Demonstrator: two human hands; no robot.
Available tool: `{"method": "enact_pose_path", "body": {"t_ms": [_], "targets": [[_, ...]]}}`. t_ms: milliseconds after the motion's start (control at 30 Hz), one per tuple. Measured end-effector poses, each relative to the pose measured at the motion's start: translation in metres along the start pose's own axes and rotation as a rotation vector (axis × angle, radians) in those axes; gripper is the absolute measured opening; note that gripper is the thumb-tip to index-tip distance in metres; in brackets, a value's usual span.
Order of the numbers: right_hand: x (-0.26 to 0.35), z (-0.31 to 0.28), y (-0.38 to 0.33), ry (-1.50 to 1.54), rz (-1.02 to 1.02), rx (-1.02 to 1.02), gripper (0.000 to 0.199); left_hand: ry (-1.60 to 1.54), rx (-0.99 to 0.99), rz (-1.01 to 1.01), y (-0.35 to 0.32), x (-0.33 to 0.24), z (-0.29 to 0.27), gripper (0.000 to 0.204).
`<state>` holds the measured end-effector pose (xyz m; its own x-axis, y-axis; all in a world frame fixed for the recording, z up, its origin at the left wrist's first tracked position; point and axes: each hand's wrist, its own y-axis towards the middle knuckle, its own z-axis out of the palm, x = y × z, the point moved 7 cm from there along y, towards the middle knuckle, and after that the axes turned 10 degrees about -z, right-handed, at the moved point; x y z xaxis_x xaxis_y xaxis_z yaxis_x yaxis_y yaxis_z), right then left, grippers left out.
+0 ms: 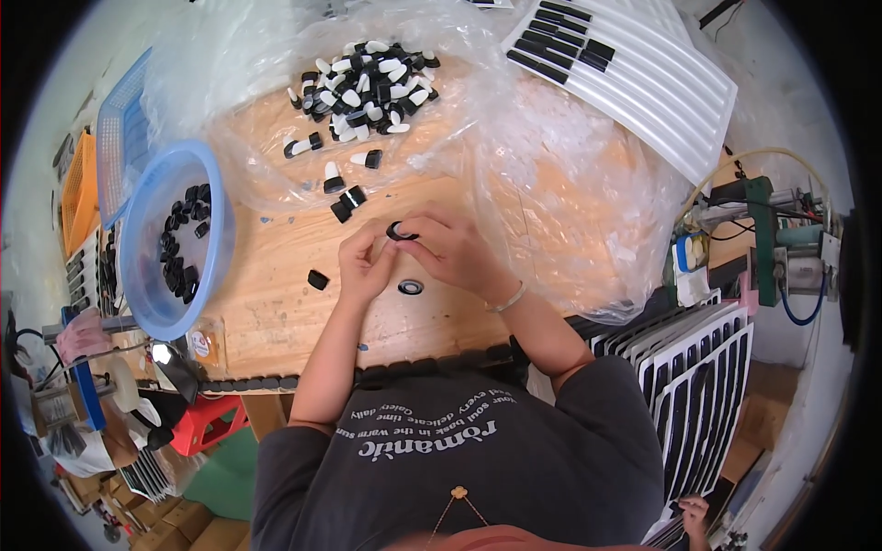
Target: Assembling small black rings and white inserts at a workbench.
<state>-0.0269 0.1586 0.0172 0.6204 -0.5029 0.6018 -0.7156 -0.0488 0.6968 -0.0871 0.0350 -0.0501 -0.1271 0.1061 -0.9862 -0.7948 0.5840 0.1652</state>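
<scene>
Above the wooden table (276, 317), both my hands meet around a small black curved piece (401, 231). My right hand (450, 243) pinches it between thumb and fingers, while the closed fingertips of my left hand (363, 262) press against its lower side. Just below my hands lies a small dark oval piece with a pale ring (411, 287). Left of my left wrist is a black cap-like piece (318, 279). Beyond my hands, several loose black-and-white pieces (348, 203) lie in front of a large pile of black-and-white pieces (367, 87).
A light blue basin (220, 266) with small black parts stands at the left. Clear plastic sheeting (570, 211) covers the table's far and right parts. White ribbed trays (661, 101), some holding black strips, lie far right. Stacked trays (707, 367) stand below; another person's hand (694, 514) shows lower right.
</scene>
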Motion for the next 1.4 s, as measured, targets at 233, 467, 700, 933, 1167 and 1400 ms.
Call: {"method": "enact_pose_path", "body": {"t_ms": [233, 467, 700, 933, 1167, 1400], "targets": [[0.002, -0.006, 0.0, 0.038, 0.058, -0.052, 0.01, 0.212, -0.203, 0.028, -0.009, 0.0, -0.011, 0.009], [-0.015, -0.012, -0.014, 0.038, 0.064, -0.057, 0.014, 0.09, -0.266, -0.085, -0.004, 0.024, -0.004, 0.004], [-0.017, 0.012, -0.012, 0.182, -0.015, 0.056, 0.013, 0.123, -0.217, -0.058, -0.006, 0.007, -0.016, 0.014], [-0.027, -0.018, -0.019, 0.07, 0.089, -0.14, 0.011, 0.423, -0.266, 0.19, 0.0, -0.013, 0.016, 0.041], [-0.012, 0.003, -0.015, 0.042, 0.083, -0.048, 0.012, 0.73, -0.289, 0.403, -0.009, -0.044, 0.017, 0.042], [-0.013, -0.005, -0.007, 0.061, 0.168, -0.062, 0.011, 0.765, -0.297, 0.566, -0.007, -0.046, 0.014, 0.042]]}}
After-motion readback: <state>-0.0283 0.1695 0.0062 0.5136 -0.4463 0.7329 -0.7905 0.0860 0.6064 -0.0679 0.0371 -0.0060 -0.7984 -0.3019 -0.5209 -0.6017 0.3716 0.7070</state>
